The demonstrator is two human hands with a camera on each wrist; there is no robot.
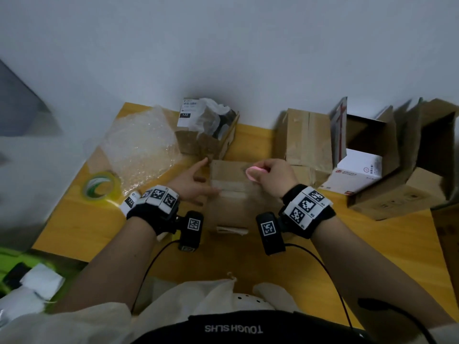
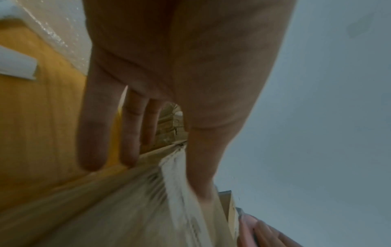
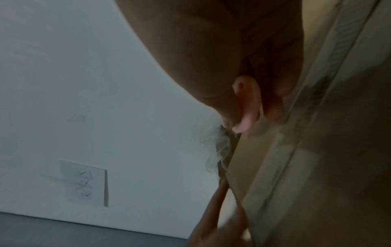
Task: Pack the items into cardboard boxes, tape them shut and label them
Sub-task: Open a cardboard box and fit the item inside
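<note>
Nearest you, between your two forearms, sits the closed cardboard box point(image 1: 233, 194) on the yellow wooden table point(image 1: 87, 219), its top flaps down and a strip of pale tape already running across the seam. Your left hand point(image 1: 192, 181) lies against the box's left side with fingers straight and spread, thumb along the top edge by the tape, steadying it rather than gripping. Your right hand point(image 1: 273, 176) is curled round a small pink tool point(image 1: 253, 173), held over the far right part of the lid; it looks like a pink cutter or marker, but the pictures are too blurred to say which. So you appear to be in the sealing stage, finishing or trimming the tape on this box, with labelling not yet done as far as the top shows. Your next move calls for keeping the left palm firm so the box does not slide while the pink tool works at the tape, then pressing the strip flat. Further left lie the green-and-clear tape roll point(image 1: 101, 186) and a sheet of bubble wrap point(image 1: 139, 145). Beyond, against the wall, stand a labelled box stuffed with plastic point(image 1: 206, 125), a taped box point(image 1: 308, 140) and open boxes point(image 1: 367, 145) holding a white carton.
</note>
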